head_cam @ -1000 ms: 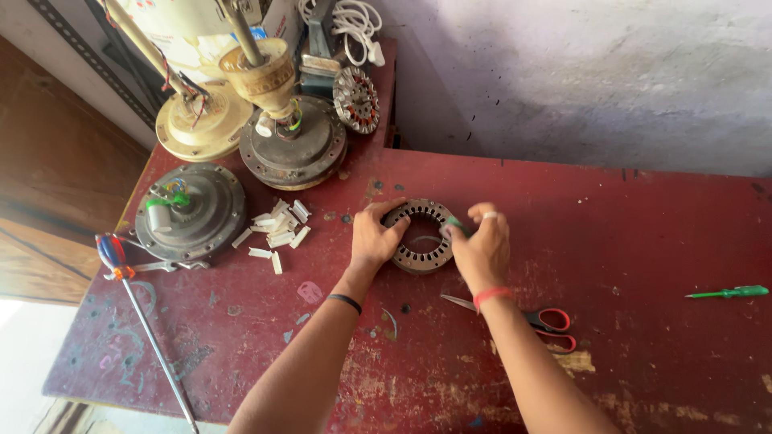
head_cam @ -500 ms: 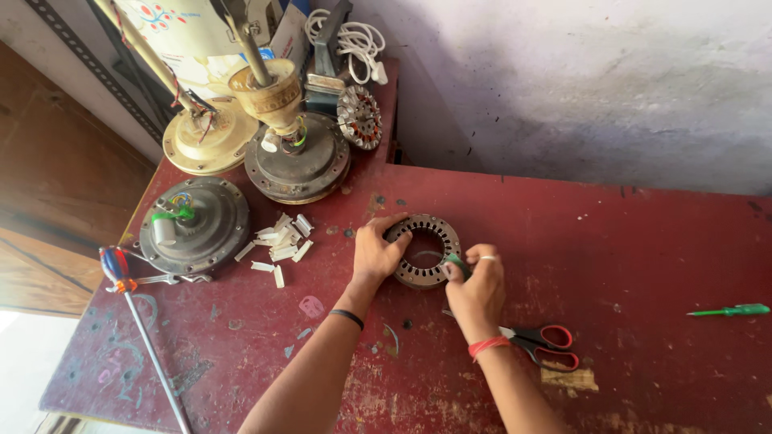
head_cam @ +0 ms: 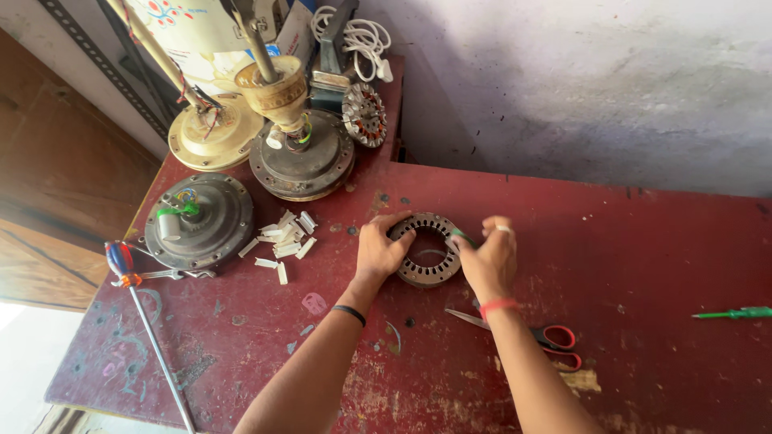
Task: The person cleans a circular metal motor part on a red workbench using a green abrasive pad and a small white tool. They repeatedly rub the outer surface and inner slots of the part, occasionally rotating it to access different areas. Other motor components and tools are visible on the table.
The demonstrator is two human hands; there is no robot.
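So the grey slotted metal stator ring [head_cam: 425, 249] lies flat on the worn red table [head_cam: 643, 265], right between 2 hands: left hand [head_cam: 378, 251] grips its left rim, right hand [head_cam: 489, 259] pinches the right edge.

Looks like a small repair workshop for ceiling fans. Worn red workbench [head_cam: 659, 265], paint chipped and stained, pushed against a rough whitewashed wall [head_cam: 595, 80]. Beyond the left hand [head_cam: 378, 251], three opened fan motor housings [head_cam: 301, 157] with loose coloured wires showing, plus a wound stator [head_cam: 364, 114] propped further back. Bare slotted stator core [head_cam: 425, 249] gripped between both hands. Just left of the left hand, a scatter of white insulation strips [head_cam: 281, 241]. Near the right hand [head_cam: 488, 261], red-handled scissors [head_cam: 539, 333]; well off to its right, a green screwdriver [head_cam: 733, 313]. Far left, another long screwdriver [head_cam: 149, 329].
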